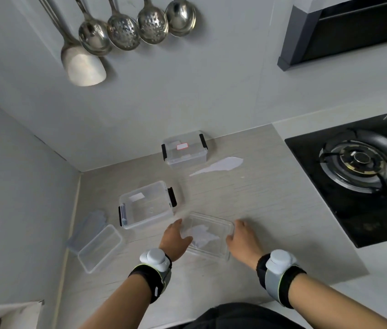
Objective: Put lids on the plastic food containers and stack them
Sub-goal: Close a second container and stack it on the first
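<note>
Lid in hand, not yet seated on a box

Left hand (pixel 176 238) and right hand (pixel 242 236) clamp opposite short edges of the clear lid (pixel 208 236), low over the bench (pixel 247 186). Open box (pixel 146 205) with black clips just ahead-left of the left hand; likely next: carry lid over, align corners, press. Small box (pixel 100 248) further left; closed box (pixel 184 148) well ahead by the wall. Hob (pixel 358 167) off right; ladles (pixel 126 27) hang above

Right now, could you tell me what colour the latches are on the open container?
Black, seen clearly in the head view: latches on the open container.
</note>
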